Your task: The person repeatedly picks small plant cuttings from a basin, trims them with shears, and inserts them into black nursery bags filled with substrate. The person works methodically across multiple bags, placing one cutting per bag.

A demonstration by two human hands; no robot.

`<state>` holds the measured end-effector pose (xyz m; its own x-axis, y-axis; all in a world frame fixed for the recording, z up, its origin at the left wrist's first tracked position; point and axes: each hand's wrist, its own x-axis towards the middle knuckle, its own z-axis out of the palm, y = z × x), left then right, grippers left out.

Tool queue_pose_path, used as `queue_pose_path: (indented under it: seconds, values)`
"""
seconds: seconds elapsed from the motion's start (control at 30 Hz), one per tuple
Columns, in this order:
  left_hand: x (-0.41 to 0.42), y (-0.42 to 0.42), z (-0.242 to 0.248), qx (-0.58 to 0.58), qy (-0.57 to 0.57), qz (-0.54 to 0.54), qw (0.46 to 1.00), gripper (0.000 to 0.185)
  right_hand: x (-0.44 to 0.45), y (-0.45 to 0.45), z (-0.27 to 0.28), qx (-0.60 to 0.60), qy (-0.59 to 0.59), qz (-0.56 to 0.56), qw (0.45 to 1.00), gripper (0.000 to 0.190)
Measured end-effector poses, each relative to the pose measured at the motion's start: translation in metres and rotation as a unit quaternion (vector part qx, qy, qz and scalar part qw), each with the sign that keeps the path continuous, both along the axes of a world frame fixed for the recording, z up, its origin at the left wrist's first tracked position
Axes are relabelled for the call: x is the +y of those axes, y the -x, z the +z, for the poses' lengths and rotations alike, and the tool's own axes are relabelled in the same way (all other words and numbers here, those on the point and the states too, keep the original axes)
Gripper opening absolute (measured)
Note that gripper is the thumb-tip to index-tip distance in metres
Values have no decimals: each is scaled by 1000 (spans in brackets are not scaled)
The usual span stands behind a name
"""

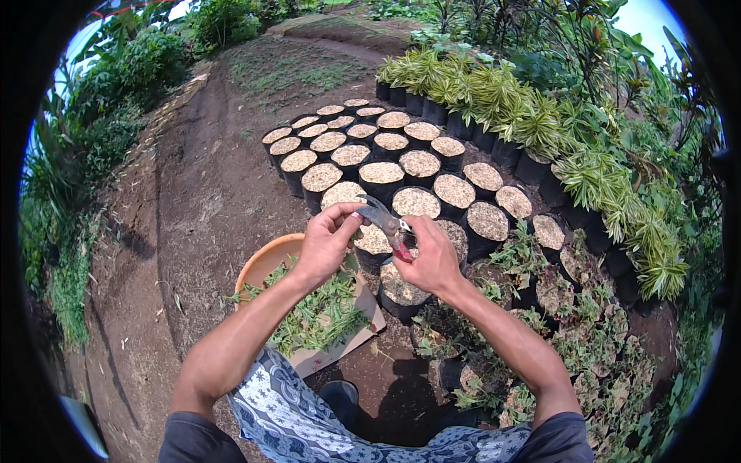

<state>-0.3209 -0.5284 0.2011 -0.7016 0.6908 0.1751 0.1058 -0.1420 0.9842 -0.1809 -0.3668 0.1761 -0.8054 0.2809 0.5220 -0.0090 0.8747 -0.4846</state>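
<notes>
My right hand (431, 254) grips a pair of pruning shears (379, 217) with red handles, held over the black grow bags. The curved blade points left and reaches the fingertips of my left hand (330, 240). Thumb and forefinger of that hand are pinched together on a small plant cutting (356, 234), mostly hidden by the fingers. Below my left forearm, cut green stems and leaves (324, 312) lie on a piece of cardboard (370, 301) and in an orange plastic basin (255, 263).
Several black grow bags (382, 172) with pale filling stand in rows ahead. Green-and-yellow striped potted plants (538, 116) line the right. Bags with drooping leafy cuttings (590, 324) crowd the lower right. A boot (340, 399) and patterned cloth (307, 411) show below; bare soil (202, 168) lies left.
</notes>
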Motion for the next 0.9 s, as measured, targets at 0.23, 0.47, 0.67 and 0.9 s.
queue_pose_path:
  seconds: [0.23, 0.47, 0.67, 0.9]
  values:
    - [-1, 1, -3, -1, 13, 4, 1000, 21, -2, 0, 0, -5, -25, -6, 1000, 59]
    - [-1, 1, -3, 6, 36, 10, 999, 19, -4, 0, 3, -26, -39, 0, 999, 61]
    - [-2, 1, 0, 12, 52, 16, 998, 18, -4, 0, 3, -27, -33, 4, 999, 62]
    - [-1, 2, 2, -6, 68, 17, 998, 17, -1, 2, -1, -18, -29, 10, 999, 55]
